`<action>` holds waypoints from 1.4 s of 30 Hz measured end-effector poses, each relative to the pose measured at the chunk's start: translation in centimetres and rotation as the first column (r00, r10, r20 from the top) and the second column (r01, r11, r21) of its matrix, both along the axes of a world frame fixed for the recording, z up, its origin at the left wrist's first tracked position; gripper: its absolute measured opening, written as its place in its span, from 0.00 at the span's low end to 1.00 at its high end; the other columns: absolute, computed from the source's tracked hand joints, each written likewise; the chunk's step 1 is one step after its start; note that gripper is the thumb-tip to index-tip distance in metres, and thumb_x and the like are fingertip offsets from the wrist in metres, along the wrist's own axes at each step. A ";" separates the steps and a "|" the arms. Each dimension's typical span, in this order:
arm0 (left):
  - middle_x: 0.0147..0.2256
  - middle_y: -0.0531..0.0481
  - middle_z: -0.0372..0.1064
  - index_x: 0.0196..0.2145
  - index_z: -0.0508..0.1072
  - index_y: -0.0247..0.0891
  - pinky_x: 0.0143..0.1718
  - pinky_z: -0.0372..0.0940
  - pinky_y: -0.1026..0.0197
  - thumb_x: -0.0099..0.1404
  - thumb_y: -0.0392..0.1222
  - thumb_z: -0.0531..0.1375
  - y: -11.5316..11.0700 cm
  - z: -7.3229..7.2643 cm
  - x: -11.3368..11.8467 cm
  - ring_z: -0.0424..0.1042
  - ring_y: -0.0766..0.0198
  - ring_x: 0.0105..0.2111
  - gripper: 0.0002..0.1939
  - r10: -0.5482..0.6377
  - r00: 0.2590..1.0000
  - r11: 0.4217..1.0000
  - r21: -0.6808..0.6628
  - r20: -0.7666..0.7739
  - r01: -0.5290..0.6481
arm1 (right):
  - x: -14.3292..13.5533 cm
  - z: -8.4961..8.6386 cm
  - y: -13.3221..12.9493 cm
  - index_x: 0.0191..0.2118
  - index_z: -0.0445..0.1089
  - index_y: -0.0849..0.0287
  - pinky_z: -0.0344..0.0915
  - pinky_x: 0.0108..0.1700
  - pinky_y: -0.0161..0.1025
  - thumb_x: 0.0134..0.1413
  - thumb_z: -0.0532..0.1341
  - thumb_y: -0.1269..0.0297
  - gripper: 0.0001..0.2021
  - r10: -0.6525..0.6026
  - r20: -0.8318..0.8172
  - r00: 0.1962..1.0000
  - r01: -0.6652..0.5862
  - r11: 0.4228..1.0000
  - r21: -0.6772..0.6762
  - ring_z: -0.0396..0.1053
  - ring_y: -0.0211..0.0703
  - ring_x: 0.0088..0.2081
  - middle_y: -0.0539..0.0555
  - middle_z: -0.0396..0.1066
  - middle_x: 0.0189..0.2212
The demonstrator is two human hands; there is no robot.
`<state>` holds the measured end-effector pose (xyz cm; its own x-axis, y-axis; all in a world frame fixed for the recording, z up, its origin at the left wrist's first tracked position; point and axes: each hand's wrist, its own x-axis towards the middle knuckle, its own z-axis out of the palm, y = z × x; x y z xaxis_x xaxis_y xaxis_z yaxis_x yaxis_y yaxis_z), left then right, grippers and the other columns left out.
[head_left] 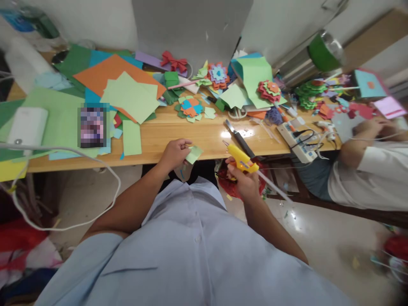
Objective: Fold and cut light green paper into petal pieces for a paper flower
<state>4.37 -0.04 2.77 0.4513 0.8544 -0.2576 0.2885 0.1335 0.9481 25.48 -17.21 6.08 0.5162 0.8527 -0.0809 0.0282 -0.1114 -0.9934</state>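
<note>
Pinched in my left hand (176,154) is a small piece of light green paper (194,154), held just over the table's front edge. My right hand (245,178) is wrapped round a yellow hot glue gun (240,159), its nozzle pointing up and left toward the table. A clear glue stick (274,187) sticks out of the back of the gun. Just beyond the gun lies a utility knife (239,138) with a dark handle. Behind my hands a layered paper flower (190,108) in orange, blue and green rests on the wood.
Coloured paper sheets (130,97) and a phone (92,126) cover the left side. A white cable (117,182) loops off the table at left. Paper flowers (269,91), a power strip (298,138) and another glue gun (325,126) sit at right, beside a seated person (369,170).
</note>
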 end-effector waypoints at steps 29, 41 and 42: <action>0.38 0.48 0.79 0.58 0.77 0.34 0.24 0.72 0.66 0.65 0.31 0.61 -0.4 -0.4 0.1 0.72 0.70 0.22 0.24 -0.063 0.998 0.998 -0.002 -0.015 0.063 | -3.8 -2.9 3.7 0.31 0.69 0.54 0.62 0.32 0.39 0.54 0.71 0.50 0.15 0.244 0.152 0.958 -0.217 0.961 -0.174 0.62 0.40 0.27 0.46 0.66 0.22; 0.40 0.47 0.80 0.59 0.77 0.34 0.21 0.68 0.69 0.65 0.33 0.62 -0.3 -1.1 -0.1 0.72 0.71 0.23 0.24 -0.087 0.996 0.995 0.042 -0.008 0.088 | -4.1 -2.6 3.7 0.29 0.67 0.53 0.61 0.31 0.40 0.54 0.70 0.48 0.17 0.229 0.148 0.962 -0.194 0.957 -0.214 0.62 0.41 0.27 0.46 0.65 0.21; 0.40 0.47 0.80 0.59 0.77 0.34 0.21 0.68 0.69 0.65 0.33 0.62 -0.3 -1.2 -0.1 0.71 0.71 0.23 0.24 -0.090 0.996 0.995 0.050 -0.005 0.090 | -4.1 -2.5 3.7 0.29 0.66 0.53 0.61 0.31 0.40 0.54 0.70 0.48 0.17 0.226 0.148 0.963 -0.191 0.957 -0.217 0.61 0.41 0.27 0.46 0.64 0.21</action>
<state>4.27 -0.36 1.61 0.5262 0.8223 -0.2165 0.2995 0.0591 0.9523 21.37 -13.48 3.58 0.3492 0.9182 -0.1871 0.2375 -0.2799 -0.9302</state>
